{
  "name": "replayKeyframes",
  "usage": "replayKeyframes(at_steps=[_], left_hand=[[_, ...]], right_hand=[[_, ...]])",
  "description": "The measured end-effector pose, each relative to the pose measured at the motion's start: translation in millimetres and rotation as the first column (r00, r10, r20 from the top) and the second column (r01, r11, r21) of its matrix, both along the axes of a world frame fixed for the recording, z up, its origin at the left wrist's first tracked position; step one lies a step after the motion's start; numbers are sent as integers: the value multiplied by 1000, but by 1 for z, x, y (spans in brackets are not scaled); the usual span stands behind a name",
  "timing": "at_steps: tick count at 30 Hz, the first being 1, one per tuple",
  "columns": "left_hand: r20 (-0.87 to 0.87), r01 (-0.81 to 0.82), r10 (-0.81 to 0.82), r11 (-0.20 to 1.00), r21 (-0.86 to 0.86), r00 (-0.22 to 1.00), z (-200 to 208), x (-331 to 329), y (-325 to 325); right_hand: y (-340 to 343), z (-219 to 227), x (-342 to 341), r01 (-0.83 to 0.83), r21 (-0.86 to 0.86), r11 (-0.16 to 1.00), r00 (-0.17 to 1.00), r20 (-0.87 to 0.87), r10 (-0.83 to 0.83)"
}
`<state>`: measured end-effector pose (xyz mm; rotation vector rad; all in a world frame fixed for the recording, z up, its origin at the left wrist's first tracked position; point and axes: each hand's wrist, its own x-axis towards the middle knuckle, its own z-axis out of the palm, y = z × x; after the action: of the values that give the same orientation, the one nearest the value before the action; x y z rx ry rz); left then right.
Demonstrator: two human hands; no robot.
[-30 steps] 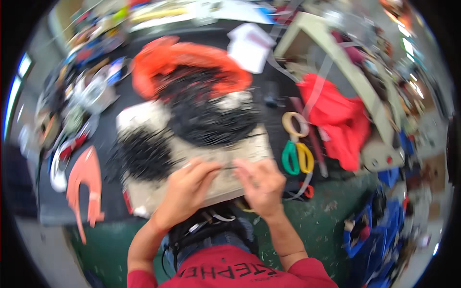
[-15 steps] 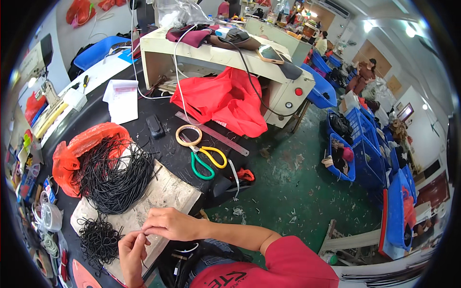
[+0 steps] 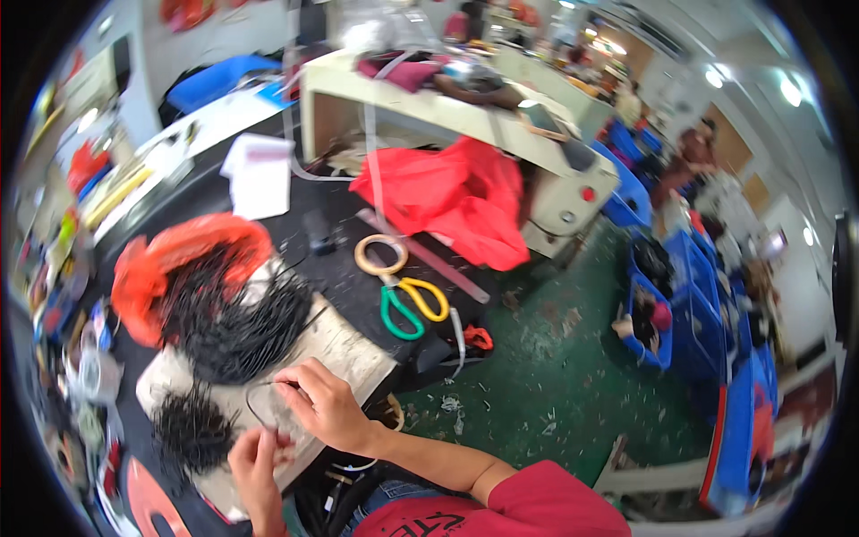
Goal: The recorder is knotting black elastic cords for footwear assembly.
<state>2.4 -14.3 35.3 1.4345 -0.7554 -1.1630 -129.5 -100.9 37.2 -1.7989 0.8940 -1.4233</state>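
Observation:
A short black cord [image 3: 251, 412] bends in a loop between my two hands, blurred by motion. My right hand [image 3: 324, 404] pinches its upper end above a worn pale board [image 3: 362, 356]. Closer to me, my left hand [image 3: 257, 461] has its fingertips pressed together on the lower end. Beside the left hand lies a small tangled pile of black cords [image 3: 190, 431]. Farther off, a large bundle of long black cords [image 3: 246, 331] spills from an orange-red plastic bag [image 3: 141, 300] onto the board.
Scissors [image 3: 440, 302] with green and yellow handles lie beside a tape roll [image 3: 360, 257] and a metal ruler [image 3: 447, 268]. Beyond are a red cloth bag [image 3: 438, 192] and white papers [image 3: 259, 188]. Blue crates [image 3: 693, 309] stand on the green floor at right.
My hands, together before, have drawn apart, the right one rising away from the left, and the black cord now shows between them. The whole view has shifted and blurred.

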Motion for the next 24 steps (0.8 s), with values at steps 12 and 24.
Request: replayKeyframes(at_steps=[12,24], left_hand=[[-425,-131,56,980,-150,904,-9,13,-5],[-551,-301,155,935,-185,820,-20,18,-1]], right_hand=[[19,-3,24,-197,6,980,939,-285,191],[13,-1,15,-334,58,941,850,-413,327]])
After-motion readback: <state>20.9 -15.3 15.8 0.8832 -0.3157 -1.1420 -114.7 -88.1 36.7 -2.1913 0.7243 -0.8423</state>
